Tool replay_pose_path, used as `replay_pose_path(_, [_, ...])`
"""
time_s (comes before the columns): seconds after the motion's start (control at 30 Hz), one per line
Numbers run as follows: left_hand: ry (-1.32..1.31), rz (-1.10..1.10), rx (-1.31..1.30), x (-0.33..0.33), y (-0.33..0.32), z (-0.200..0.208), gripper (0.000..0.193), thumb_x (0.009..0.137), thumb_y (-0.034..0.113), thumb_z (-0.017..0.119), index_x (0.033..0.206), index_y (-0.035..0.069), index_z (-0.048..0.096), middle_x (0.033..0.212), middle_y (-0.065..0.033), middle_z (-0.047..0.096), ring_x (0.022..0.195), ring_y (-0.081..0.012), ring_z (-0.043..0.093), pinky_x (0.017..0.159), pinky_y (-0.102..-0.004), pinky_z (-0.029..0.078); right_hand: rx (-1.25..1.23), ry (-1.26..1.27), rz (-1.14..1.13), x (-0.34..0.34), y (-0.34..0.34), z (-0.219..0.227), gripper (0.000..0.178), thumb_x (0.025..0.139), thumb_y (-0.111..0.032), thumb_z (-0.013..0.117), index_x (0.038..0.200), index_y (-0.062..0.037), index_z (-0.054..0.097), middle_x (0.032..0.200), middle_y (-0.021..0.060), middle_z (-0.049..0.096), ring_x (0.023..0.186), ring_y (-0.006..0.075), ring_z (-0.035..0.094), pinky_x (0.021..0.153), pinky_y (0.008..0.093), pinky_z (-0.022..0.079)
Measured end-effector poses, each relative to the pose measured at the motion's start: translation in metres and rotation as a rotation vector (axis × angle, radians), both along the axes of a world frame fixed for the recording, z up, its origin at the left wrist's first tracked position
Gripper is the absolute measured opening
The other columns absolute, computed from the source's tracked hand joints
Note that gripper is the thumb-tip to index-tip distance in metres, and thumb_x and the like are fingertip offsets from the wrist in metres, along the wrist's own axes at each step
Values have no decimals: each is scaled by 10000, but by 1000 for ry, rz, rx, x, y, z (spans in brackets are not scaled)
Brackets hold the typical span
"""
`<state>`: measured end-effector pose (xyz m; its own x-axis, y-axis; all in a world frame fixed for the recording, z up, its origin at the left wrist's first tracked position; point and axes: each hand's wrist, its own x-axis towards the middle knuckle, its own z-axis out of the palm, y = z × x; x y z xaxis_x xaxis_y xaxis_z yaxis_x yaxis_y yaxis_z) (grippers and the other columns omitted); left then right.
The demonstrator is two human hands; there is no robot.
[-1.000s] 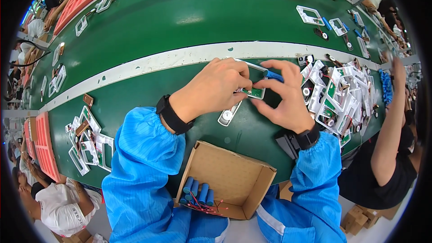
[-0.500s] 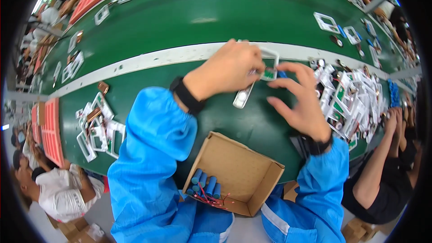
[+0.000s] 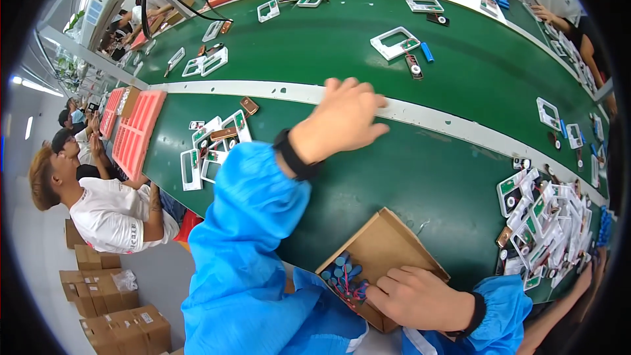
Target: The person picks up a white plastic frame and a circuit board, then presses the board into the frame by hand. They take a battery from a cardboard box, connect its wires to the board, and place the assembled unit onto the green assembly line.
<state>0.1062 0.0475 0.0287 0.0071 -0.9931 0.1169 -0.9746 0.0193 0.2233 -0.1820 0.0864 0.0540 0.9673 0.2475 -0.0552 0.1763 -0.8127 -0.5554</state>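
My left hand (image 3: 342, 118) hovers over the white rail (image 3: 434, 121), fingers apart and holding nothing. Just beyond it, on the green belt, lies a white plastic frame (image 3: 393, 44) with a small green circuit board, a brown speaker piece (image 3: 413, 66) and a blue cylindrical battery (image 3: 427, 52). My right hand (image 3: 417, 298) is down inside an open cardboard box (image 3: 381, 240) at the table's near edge. Its fingers are curled together at the blue batteries (image 3: 340, 269) and their red wires; the fingertips are partly hidden, so what they grip is unclear.
A large heap of white frames (image 3: 549, 223) with boards and speakers lies to the right. A smaller pile of frames (image 3: 213, 148) sits at left, near pink trays (image 3: 139, 135). More frames (image 3: 205, 62) are spread along the belt. Other people sit on both sides.
The white frame assembly has left my hands and now lies on the belt past the rail. My right hand has dropped into the box. The view has turned left.
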Motion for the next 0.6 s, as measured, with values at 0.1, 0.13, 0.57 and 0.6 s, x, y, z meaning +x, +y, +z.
replay_pose_path(0.1, [-142, 207, 256, 34, 33, 22, 314, 805, 241, 726, 1095, 121, 719, 1086, -124, 700, 1095, -308, 616, 966, -458, 416, 15, -13, -10, -2, -14, 14, 224, 909, -225, 635, 1034, -40, 645, 803, 53, 623, 748, 212, 615, 673, 300, 493])
replay_pose_path(0.13, [-187, 304, 336, 55, 47, 26, 313, 792, 234, 727, 1086, 126, 719, 1093, -123, 703, 1080, -315, 627, 957, -470, 424, 55, -84, -37, -2, -17, 18, 206, 909, -230, 640, 994, -42, 637, 835, 58, 642, 768, 216, 627, 669, 303, 494])
replay_pose_path(0.57, [158, 587, 386, 242, 129, -26, 311, 750, 83, 736, 1045, 7, 675, 848, -96, 702, 787, -193, 668, 693, -313, 527, 1366, -685, -949, -5, -57, 20, 365, 1081, -315, 421, 947, -8, 564, 554, 36, 562, 510, 204, 575, 594, 294, 460])
replay_pose_path(0.6, [168, 564, 368, 242, 128, -23, 275, 775, 90, 717, 1034, 5, 677, 841, -114, 703, 772, -199, 673, 703, -315, 525, 1357, -697, -964, -10, -67, 12, 365, 1081, -315, 421, 947, -8, 564, 554, 36, 562, 510, 204, 575, 594, 294, 460])
